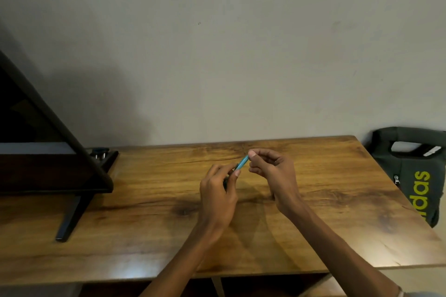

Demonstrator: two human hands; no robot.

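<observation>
Turquoise pen (242, 163): pinched at far tip by right hand (272, 173), gripped at near end by left hand (217, 198), above table (144, 224) middle. Likely light, stiff, slick (pinch firmly near ends).

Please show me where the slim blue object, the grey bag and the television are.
slim blue object (242, 162): head view, its bare middle.
grey bag (409, 172): head view, its front panel.
television (48, 171): head view, its lower frame.
</observation>
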